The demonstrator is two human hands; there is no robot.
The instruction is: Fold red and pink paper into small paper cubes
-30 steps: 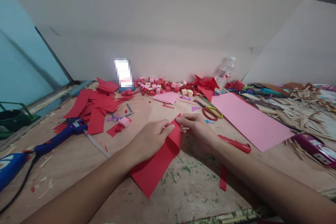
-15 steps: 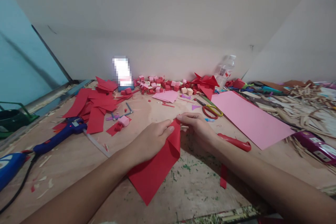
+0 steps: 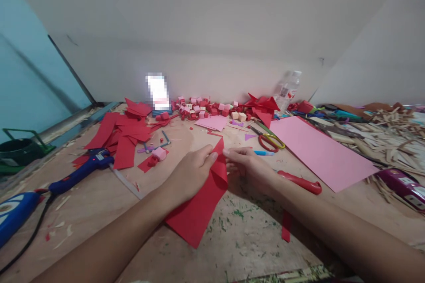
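A sheet of red paper (image 3: pixel 198 216) hangs tilted over the table, its upper right edge curled over into a fold. My left hand (image 3: pixel 189 172) is closed on the upper part, thumb on top. A pointed corner of the sheet sticks up past that thumb. At the curled edge, the bent fingers of my right hand (image 3: pixel 250 166) meet the paper; some of its fingertips are hidden behind the hand. Below my right forearm lies a narrow red paper strip (image 3: pixel 286 225). Close to the right hand are a red-handled tool (image 3: pixel 302 182) and a blue-capped pen (image 3: pixel 264 153).
Left are red paper pieces (image 3: pixel 128 137) and a blue glue gun (image 3: pixel 81 170). Small pink and red blocks (image 3: pixel 202 108) line the back beside a lit phone (image 3: pixel 158 93). Scissors (image 3: pixel 270 141), pink paper (image 3: pixel 325 154), a bottle (image 3: pixel 289 90) and wood scraps (image 3: pixel 381 130) lie right.
The right hand's fingertips have slid slightly down from the paper's top corner, which now stands free. The paper's lower corner has risen a little. The whole view has shifted slightly.
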